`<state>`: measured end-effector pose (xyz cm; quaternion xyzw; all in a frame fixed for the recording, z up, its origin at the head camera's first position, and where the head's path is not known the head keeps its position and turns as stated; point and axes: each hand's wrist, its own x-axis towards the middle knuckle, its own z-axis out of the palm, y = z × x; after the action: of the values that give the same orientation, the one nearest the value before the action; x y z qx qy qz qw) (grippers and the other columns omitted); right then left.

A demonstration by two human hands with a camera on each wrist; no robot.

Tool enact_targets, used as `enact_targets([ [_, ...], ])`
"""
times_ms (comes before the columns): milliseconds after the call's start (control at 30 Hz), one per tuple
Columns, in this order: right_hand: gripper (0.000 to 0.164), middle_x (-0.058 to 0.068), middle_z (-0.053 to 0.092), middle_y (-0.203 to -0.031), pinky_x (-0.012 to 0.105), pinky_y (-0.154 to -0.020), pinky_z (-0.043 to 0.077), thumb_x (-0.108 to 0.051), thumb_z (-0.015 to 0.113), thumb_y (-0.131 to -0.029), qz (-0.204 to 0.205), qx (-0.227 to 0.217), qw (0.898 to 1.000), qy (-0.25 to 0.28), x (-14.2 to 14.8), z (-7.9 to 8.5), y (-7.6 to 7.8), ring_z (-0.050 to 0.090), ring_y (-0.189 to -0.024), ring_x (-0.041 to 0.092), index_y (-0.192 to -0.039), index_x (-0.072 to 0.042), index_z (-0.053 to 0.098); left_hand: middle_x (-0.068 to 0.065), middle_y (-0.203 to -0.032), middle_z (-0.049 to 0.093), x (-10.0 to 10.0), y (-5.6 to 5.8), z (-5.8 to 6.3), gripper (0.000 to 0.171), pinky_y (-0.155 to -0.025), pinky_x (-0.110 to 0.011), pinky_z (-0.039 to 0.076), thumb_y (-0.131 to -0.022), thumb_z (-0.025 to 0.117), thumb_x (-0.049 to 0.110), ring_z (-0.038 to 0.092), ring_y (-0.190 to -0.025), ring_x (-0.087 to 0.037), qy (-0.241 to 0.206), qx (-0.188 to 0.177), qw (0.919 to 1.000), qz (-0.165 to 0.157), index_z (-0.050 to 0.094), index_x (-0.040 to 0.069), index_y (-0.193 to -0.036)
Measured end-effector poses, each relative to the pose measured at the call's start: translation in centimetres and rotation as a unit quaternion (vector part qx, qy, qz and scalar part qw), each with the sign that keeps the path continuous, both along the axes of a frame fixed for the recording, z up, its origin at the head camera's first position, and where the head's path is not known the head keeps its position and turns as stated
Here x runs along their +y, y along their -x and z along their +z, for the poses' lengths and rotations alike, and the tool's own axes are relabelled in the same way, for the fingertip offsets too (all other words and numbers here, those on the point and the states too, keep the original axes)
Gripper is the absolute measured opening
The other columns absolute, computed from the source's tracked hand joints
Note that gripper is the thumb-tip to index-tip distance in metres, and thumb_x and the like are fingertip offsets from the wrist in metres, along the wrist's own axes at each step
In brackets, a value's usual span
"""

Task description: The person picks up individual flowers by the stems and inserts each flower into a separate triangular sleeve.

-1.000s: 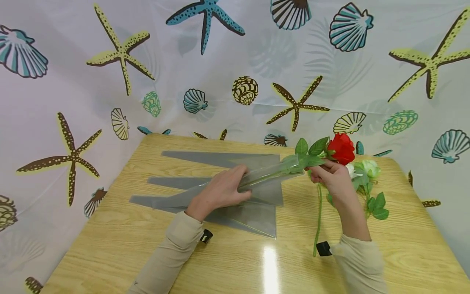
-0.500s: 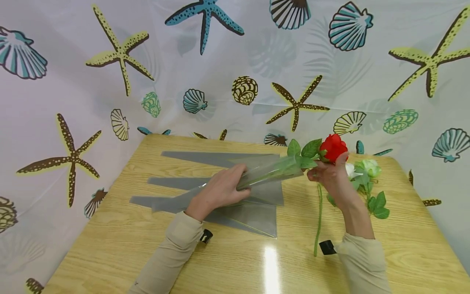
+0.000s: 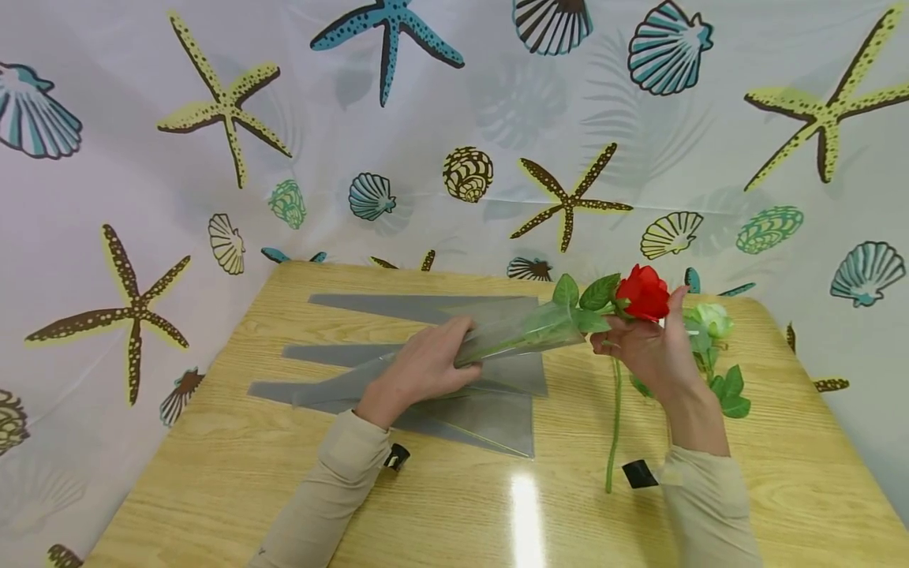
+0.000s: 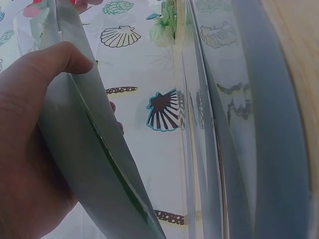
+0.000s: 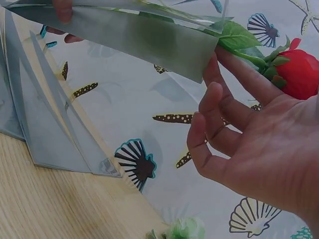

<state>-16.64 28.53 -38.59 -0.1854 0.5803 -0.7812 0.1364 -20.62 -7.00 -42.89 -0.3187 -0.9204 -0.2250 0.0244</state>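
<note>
My left hand (image 3: 426,359) grips a cone-shaped clear plastic flower sleeve (image 3: 497,331), the thumb on its near face in the left wrist view. Inside the sleeve runs the green stem of a red rose (image 3: 643,293); its bloom and upper leaves (image 3: 599,293) stand out past the wide mouth. Under the bloom, at the sleeve's mouth, is my right hand (image 3: 649,347), palm up, thumb raised beside the petals. The right wrist view shows its fingers (image 5: 219,124) loosely bent, one reaching along beneath the stem by the sleeve's edge (image 5: 202,74).
Several flat grey-clear sleeves (image 3: 511,418) lie fanned on the wooden table (image 3: 213,473) below the left hand. Pale green and white roses (image 3: 712,319) lie at the right, partly behind the right hand. A loose green stem (image 3: 615,426) points toward the front. A patterned curtain (image 3: 426,95) hangs behind.
The red rose has slid left, deeper into the sleeve. My right hand has let go of its leafy stem and turned palm up under the bloom. The left hand has kept its grip.
</note>
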Motion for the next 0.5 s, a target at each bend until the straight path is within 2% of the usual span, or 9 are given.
enact_targets([
  [100, 0.094, -0.014, 0.071, -0.124, 0.038, -0.102, 0.046, -0.069, 0.004, -0.105, 0.015, 0.015, 1.000, 0.010, 0.03, -0.09, 0.43, 0.066, -0.106, 0.016, -0.097, -0.022, 0.085, 0.003, -0.103, 0.063, -0.07, 0.01, -0.03, 0.040, -0.067, -0.031, 0.040, -0.100, 0.069, 0.038, 0.051, -0.073, -0.014, -0.005, 0.002, 1.0000, 0.001, 0.055, 0.016, -0.130],
  [167, 0.091, -0.014, 0.072, -0.114, 0.039, -0.101, 0.047, -0.069, 0.005, -0.106, 0.021, 0.020, 1.000, 0.011, 0.09, -0.12, 0.60, 0.066, -0.106, 0.016, -0.099, -0.022, 0.083, 0.002, -0.102, 0.062, -0.11, 0.02, -0.07, 0.040, -0.067, -0.031, 0.040, -0.100, 0.069, 0.037, 0.050, -0.073, -0.014, -0.010, 0.004, 0.9999, -0.002, 0.055, 0.015, -0.130],
  [200, 0.090, -0.013, 0.071, -0.112, 0.039, -0.101, 0.047, -0.068, 0.005, -0.106, 0.023, 0.020, 0.999, 0.015, 0.14, -0.12, 0.64, 0.065, -0.106, 0.017, -0.099, -0.021, 0.082, 0.002, -0.101, 0.062, -0.12, 0.02, -0.10, 0.040, -0.066, -0.031, 0.039, -0.100, 0.069, 0.037, 0.049, -0.072, -0.015, -0.012, 0.004, 0.9999, -0.003, 0.055, 0.015, -0.130],
  [333, 0.071, -0.013, 0.068, -0.107, 0.037, -0.100, 0.049, -0.063, 0.005, -0.109, 0.017, 0.026, 1.000, 0.002, 0.22, -0.06, 0.56, 0.062, -0.109, 0.012, -0.117, -0.026, 0.065, 0.003, -0.099, 0.060, -0.15, 0.04, -0.17, 0.040, -0.065, -0.030, 0.038, -0.100, 0.070, 0.037, 0.048, -0.071, -0.014, -0.014, 0.008, 0.9999, -0.004, 0.054, 0.015, -0.129],
  [433, 0.058, -0.016, 0.073, -0.110, 0.036, -0.098, 0.051, -0.056, 0.007, -0.112, 0.013, 0.029, 0.999, 0.003, 0.24, -0.09, 0.42, 0.062, -0.115, 0.006, -0.130, -0.029, 0.055, 0.003, -0.098, 0.059, -0.17, 0.04, -0.15, 0.039, -0.065, -0.030, 0.037, -0.100, 0.070, 0.036, 0.047, -0.070, -0.014, -0.015, 0.007, 0.9999, -0.003, 0.055, 0.015, -0.128],
  [500, 0.055, -0.015, 0.076, -0.110, 0.035, -0.097, 0.053, -0.053, 0.009, -0.114, 0.009, 0.025, 1.000, 0.004, 0.23, -0.08, 0.35, 0.062, -0.118, 0.002, -0.133, -0.029, 0.055, 0.003, -0.096, 0.059, -0.17, 0.04, -0.12, 0.038, -0.064, -0.029, 0.036, -0.100, 0.070, 0.036, 0.046, -0.069, -0.014, -0.015, 0.005, 0.9999, -0.004, 0.055, 0.015, -0.127],
])
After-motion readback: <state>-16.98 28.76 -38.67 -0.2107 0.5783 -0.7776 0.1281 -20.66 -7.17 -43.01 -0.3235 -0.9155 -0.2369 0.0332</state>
